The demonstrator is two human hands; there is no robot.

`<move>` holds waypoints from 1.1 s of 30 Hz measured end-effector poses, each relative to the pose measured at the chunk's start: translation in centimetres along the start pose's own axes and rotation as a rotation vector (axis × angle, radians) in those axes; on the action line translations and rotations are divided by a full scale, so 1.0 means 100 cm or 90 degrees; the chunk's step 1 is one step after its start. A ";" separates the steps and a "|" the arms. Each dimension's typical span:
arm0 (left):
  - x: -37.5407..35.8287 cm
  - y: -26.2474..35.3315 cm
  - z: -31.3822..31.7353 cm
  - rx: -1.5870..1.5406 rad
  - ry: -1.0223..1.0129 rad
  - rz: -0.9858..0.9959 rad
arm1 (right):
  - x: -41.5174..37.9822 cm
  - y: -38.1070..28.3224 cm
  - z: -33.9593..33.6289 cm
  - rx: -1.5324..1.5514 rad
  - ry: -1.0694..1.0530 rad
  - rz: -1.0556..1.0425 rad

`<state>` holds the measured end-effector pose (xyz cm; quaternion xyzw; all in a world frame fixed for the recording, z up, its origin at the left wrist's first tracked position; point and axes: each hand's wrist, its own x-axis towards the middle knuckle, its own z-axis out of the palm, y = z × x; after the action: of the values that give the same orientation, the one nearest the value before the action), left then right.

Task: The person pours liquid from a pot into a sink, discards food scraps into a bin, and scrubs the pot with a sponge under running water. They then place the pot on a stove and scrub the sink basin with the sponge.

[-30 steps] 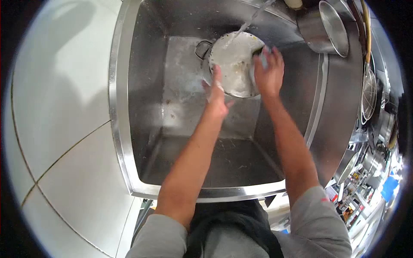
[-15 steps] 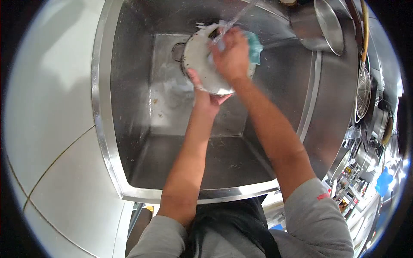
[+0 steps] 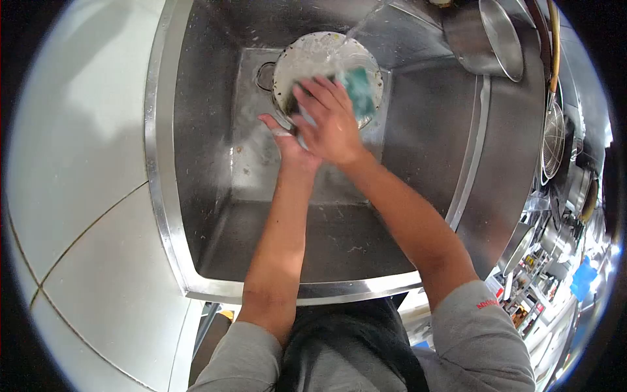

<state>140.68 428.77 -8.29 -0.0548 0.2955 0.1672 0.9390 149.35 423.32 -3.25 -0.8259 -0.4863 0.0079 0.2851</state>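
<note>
A round white vessel [image 3: 307, 55] with dark chips around its rim and a wire loop handle [image 3: 264, 76] rests in the steel sink under running water [image 3: 356, 29]. A wet green pad or cloth [image 3: 359, 95] lies inside it, right of my right hand [image 3: 330, 124]. That hand is over the vessel's near rim, fingers stretched and somewhat spread, blurred by motion. A dark patch shows beside its fingertips; I cannot make out what it is. My left hand [image 3: 294, 147] is just below, palm up with the thumb out, its other fingers hidden behind my right hand.
The steel sink's rim [image 3: 353, 287] runs along my waist. White tiles [image 3: 78, 163] are on the left. A steel pot [image 3: 486, 42] stands at the upper right, near a wire strainer [image 3: 553, 137] with a long handle. Shelves with kitchenware are farther right.
My left hand has come off the vessel, which now sits flatter. My right hand has moved down and left toward my left hand. The green pad shows farther left, within the rim.
</note>
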 end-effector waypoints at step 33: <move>0.025 0.045 0.068 1.421 0.147 0.510 | -0.053 0.018 0.000 0.050 0.276 0.647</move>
<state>144.71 435.11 -4.22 0.8739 0.3566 0.0934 0.3168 148.02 418.37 -5.47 -0.9282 0.0439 -0.0078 0.3695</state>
